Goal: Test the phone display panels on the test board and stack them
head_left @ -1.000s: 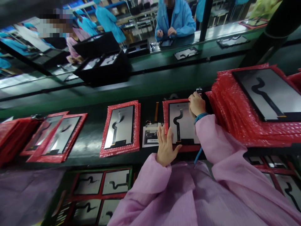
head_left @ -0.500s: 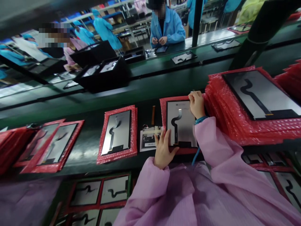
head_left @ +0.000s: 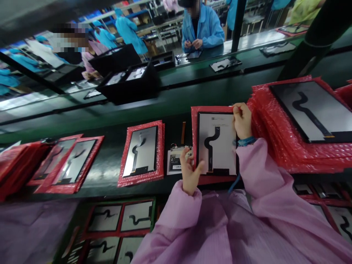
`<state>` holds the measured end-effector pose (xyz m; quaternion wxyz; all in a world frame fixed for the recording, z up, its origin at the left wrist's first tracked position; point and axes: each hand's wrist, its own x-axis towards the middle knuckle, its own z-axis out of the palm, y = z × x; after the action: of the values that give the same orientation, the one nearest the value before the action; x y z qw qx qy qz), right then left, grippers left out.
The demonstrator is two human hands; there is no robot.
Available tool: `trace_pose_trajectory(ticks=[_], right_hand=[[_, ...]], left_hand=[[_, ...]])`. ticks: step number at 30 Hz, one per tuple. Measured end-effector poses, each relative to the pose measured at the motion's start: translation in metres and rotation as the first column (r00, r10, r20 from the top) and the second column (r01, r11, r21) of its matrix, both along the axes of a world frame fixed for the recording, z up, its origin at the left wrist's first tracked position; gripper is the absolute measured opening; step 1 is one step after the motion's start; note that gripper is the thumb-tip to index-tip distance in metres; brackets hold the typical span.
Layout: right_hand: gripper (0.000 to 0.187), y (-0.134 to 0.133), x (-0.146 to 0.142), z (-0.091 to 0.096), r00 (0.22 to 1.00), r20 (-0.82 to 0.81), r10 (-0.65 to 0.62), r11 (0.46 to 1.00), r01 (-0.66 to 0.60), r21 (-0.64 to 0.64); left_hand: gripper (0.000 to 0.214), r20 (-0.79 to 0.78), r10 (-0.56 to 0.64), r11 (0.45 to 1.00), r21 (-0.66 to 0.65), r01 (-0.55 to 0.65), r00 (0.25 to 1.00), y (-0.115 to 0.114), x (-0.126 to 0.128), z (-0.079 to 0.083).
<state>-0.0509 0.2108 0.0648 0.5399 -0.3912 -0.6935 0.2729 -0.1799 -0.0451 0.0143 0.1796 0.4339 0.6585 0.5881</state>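
A display panel (head_left: 224, 146) with a black S-shaped flex cable (head_left: 210, 154) lies over a red bubble-wrap sheet (head_left: 194, 121) in front of me. My right hand (head_left: 243, 119) pinches the panel's top right corner; whether the sheet is in the pinch too, I cannot tell. At the lower left edge, my left hand (head_left: 189, 172) has its fingers apart, with the thumb over the panel's edge and nothing in its grasp. Behind the left fingers, partly covered, lies a small device with an exposed circuit board (head_left: 174, 161). An orange flex strip (head_left: 183, 132) is just beyond it.
To the right rises a stack of red bubble-wrap sheets (head_left: 264, 135) topped by another panel (head_left: 313, 110). More wrapped panels (head_left: 141, 150) lie to the left. Below the bench is a green crate (head_left: 152, 216) of panels. A person in blue (head_left: 203, 29) works across the line.
My left hand has lifted off the panel's left edge, its fingers now curled and raised. The right hand keeps its corner grip, and the panel looks slightly raised. The view has shifted a little.
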Motion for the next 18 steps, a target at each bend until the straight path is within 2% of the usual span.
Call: trace_pose_trajectory(ticks=[2,3,4,6,9,11,14,16,18], right_hand=[[0.035,-0.001,-0.001,-0.001,0.999,-0.032,-0.005,1.0,0.004,-0.023],[0.035,-0.002,-0.002,-0.002,0.998,-0.055,-0.002,0.999,0.0,-0.045],[0.035,-0.003,-0.003,-0.002,0.996,-0.085,0.002,0.998,-0.008,-0.07],[0.036,-0.006,-0.006,-0.002,0.987,-0.157,0.021,0.994,-0.038,-0.106],[0.038,-0.011,-0.009,-0.001,0.966,-0.248,0.074,0.978,-0.119,-0.17],[0.041,-0.013,-0.01,-0.001,0.956,-0.273,0.11,0.948,-0.183,-0.26],[0.04,-0.013,-0.013,-0.004,0.96,-0.252,0.123,0.901,-0.214,-0.377],[0.037,-0.014,-0.015,-0.006,0.97,-0.196,0.144,0.885,-0.215,-0.414],[0.035,-0.017,-0.018,-0.008,0.972,-0.139,0.189,0.868,-0.232,-0.439]], left_hand=[[0.068,0.263,-0.023,0.997,-0.063,0.041,0.965,0.005,0.002,0.005],[0.062,0.341,-0.047,0.992,-0.092,0.083,0.939,0.006,0.003,0.008],[0.058,0.379,-0.063,0.985,-0.122,0.118,0.923,0.007,0.003,0.011],[0.053,0.402,-0.043,0.982,-0.153,0.113,0.915,0.005,0.001,0.018],[0.054,0.467,0.085,0.988,-0.157,-0.012,0.88,-0.007,-0.017,0.03],[0.056,0.528,0.214,0.974,-0.184,-0.135,0.822,-0.022,-0.041,0.039],[0.049,0.523,0.41,0.912,-0.245,-0.328,0.747,-0.05,-0.096,0.056],[0.039,0.446,0.515,0.857,-0.286,-0.428,0.732,-0.067,-0.139,0.068],[0.026,0.316,0.539,0.837,-0.305,-0.454,0.781,-0.079,-0.179,0.078]])
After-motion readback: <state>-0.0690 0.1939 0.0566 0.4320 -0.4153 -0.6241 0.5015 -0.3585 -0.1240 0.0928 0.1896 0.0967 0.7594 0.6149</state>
